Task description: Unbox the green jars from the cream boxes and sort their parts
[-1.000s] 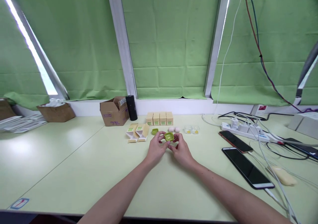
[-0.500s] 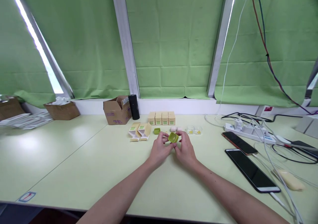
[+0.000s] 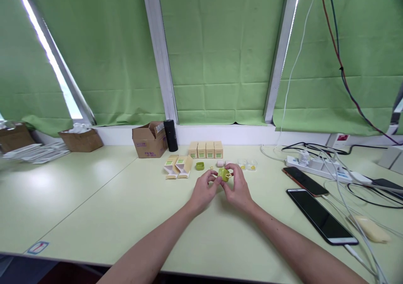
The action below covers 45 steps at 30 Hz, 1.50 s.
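Between my fingertips, above the table, is a small green plastic cup-like piece [image 3: 222, 173] with a pale yellow loop [image 3: 228, 175] sticking out of its right side. My left hand [image 3: 204, 191] pinches it from the left, and my right hand [image 3: 238, 190] grips it from the right. Just beyond my left fingers lies a second green piece [image 3: 200, 166], hollow side up. A tiny yellowish bit [image 3: 211, 168] and pale pink pieces [image 3: 220, 163] sit behind my hands, partly covered by my right hand. Clear cups [image 3: 251, 165] with yellow inside are to the right.
Two opened small cartons [image 3: 183, 167] lie left of the green piece, with several closed small boxes [image 3: 205, 150] behind. A cardboard box [image 3: 149, 141] and black cylinder [image 3: 170, 136] stand farther back. Phones [image 3: 321, 217], a power strip [image 3: 315, 166] and cables occupy the right.
The green piece has been turned in my fingers: its hollow side faced me before, and now its yellow loop shows. Both hands have shifted slightly right.
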{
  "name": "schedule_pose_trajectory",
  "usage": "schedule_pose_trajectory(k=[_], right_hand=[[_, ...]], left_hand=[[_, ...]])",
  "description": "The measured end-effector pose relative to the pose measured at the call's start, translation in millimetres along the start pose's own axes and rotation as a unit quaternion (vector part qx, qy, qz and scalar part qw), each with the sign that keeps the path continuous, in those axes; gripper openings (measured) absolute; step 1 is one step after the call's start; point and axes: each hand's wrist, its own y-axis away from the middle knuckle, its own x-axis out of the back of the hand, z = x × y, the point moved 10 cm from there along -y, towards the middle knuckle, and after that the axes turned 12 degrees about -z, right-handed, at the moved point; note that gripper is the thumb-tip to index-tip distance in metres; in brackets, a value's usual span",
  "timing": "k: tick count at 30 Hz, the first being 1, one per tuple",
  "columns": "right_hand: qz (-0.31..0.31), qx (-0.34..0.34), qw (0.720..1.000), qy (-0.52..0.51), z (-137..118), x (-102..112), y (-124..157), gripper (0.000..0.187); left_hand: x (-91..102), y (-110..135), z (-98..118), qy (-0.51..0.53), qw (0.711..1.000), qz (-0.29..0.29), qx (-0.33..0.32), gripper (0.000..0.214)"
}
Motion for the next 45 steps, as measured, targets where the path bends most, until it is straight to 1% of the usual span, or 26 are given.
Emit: schedule_pose_trajectory(k=[2,8,15,21,25,28,32,36,40,45], right_hand=[[0.0,0.002,1.0,-0.007,1,0,0,0.038],[-0.001,0.01,1.0,-0.024,1,1,0,0.039],[-0.005,0.007,0.999,-0.048,1,1,0,0.038],[-0.014,0.01,0.997,-0.076,-1,-2,0,0.038],[-0.02,0.016,0.995,-0.097,-4,-3,-1,0.037],[-0.017,0.023,0.994,-0.102,-5,-1,-2,0.035],[-0.019,0.025,0.995,-0.095,-5,0,-3,0.038],[-0.024,0.015,0.995,-0.094,-3,-1,-2,0.04],[-0.025,0.007,0.992,-0.127,-1,-2,-2,0.045],[-0.031,-0.001,0.987,-0.16,5,-5,-2,0.039]], left_hand=[[1.2,0,2,0.0,1.0,0.004,-0.008,0.031],[-1.5,1,8,0.031,0.999,-0.007,-0.023,0.027],[-0.3,1,3,0.034,0.999,0.0,-0.018,0.022],[1.2,1,-3,0.001,1.0,0.016,-0.018,0.018],[5.5,3,2,-0.029,0.998,0.038,-0.041,0.024],[9.9,4,7,-0.044,0.996,0.053,-0.056,0.025],[12.3,4,11,-0.048,0.995,0.056,-0.064,0.02],[13.5,4,10,-0.05,0.995,0.06,-0.059,0.015],[16.1,4,9,-0.067,0.994,0.072,-0.055,0.013],[18.9,4,11,-0.077,0.992,0.082,-0.061,0.009]])
